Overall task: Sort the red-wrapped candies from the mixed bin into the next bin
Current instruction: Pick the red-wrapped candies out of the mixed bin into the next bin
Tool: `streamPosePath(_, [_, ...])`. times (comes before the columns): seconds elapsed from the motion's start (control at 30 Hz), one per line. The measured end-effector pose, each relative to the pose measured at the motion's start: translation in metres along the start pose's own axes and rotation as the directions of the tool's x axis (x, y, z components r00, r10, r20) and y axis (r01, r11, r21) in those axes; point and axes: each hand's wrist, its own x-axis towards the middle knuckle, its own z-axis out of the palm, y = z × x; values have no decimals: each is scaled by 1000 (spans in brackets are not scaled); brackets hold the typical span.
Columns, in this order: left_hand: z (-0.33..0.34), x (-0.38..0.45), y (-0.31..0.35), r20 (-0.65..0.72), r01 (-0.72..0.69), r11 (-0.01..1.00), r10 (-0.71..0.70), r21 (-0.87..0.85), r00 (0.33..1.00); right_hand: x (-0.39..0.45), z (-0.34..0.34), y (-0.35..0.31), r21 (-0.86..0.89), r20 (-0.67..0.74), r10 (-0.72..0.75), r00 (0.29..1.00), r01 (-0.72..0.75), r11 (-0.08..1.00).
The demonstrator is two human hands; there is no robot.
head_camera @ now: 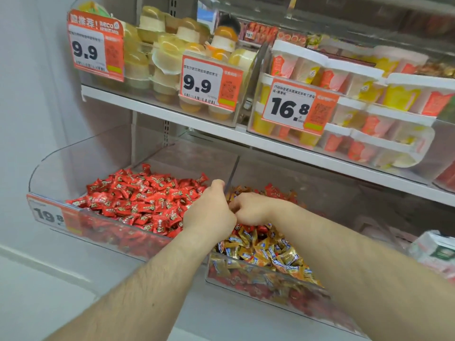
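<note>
Both hands meet over the clear divider (232, 173) between the two bins. Left hand (209, 210) seen from the back, fingers curled under and away from the camera; whether anything is pinched in them cannot be told. Right hand (253, 209) likewise curled, fingertips tucked toward the left hand, contents hidden. The two touch or nearly touch at the knuckles.

Mixed bin (266, 284) sits under and right of the hands: gold-and-blue wrapped candies (268, 254) on top, red-wrapped candies (275, 190) showing at the back and through the front wall lower down. Red bin (103, 232) lies directly left of the divider, heaped with red pieces, a price tag (53, 215) on its front.

Relation that matters: the target bin is left of the grip, just across the divider. Left hand is the nearer one, already at its edge; my judgement is a short leftward carry and drop would serve. Loose candies lie at all angles, no common long axis
</note>
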Motion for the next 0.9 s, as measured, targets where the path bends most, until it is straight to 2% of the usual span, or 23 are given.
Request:
streamPosePath(0.1, [-2,-2,2,-2,1,999,-1,44,1000,15,4,-3,-64,243,58,968,-44,997])
streamPosePath(0.23, [-3,-2,2,9,-6,996,5,91,1000,28,7,-1,-306,339,201,919,-95,947])
streamPosePath(0.33, [-4,-2,3,25,-5,994,3,112,1000,25,6,3,-404,351,304,885,-150,902])
streamPosePath(0.47, [-6,-2,8,14,1,983,-4,186,1000,-1,-5,12,-488,234,251,939,-110,866])
streamPosePath(0.57, [-6,-4,13,23,-14,966,8,258,1000,-27,-14,26,-472,119,206,971,-127,872])
streamPosePath(0.67, [-2,-4,19,-85,-144,927,184,346,979,-52,-18,50,-307,-44,130,991,-137,942])
streamPosePath(0.73, [3,-5,28,-145,-288,920,333,264,932,-67,-16,66,-170,-165,132,977,-160,972])
streamPosePath(0.83, [17,-10,45,-74,-453,882,464,128,883,-89,-6,85,-15,-278,141,950,-151,988])
streamPosePath(0.9, [28,-12,52,28,-469,878,469,92,883,-104,4,94,59,-331,179,926,-169,984])
